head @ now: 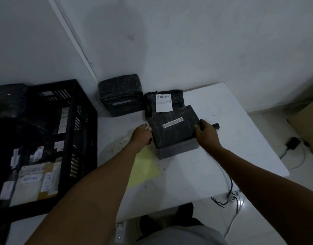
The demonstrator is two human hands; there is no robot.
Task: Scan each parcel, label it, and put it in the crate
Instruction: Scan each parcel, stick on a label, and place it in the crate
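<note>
A black-wrapped parcel (173, 128) with a small barcode strip on top sits on a grey box-shaped device (178, 150) in the middle of the white table (196, 174). My left hand (141, 135) grips the parcel's left side and my right hand (206, 134) grips its right side. A dark object (216, 125), perhaps the scanner, pokes out just behind my right hand. Two more black parcels lie behind: a flat one with a white shipping label (163, 103) and a cube-shaped one (121, 95). The black plastic crate (81, 131) stands at the left with several labelled parcels inside.
A yellow sheet (143, 168) lies on the table under my left forearm. Cables and a power adapter (293, 143) lie on the tiled floor at the right, next to a cardboard box (309, 128). White walls meet in a corner behind the table.
</note>
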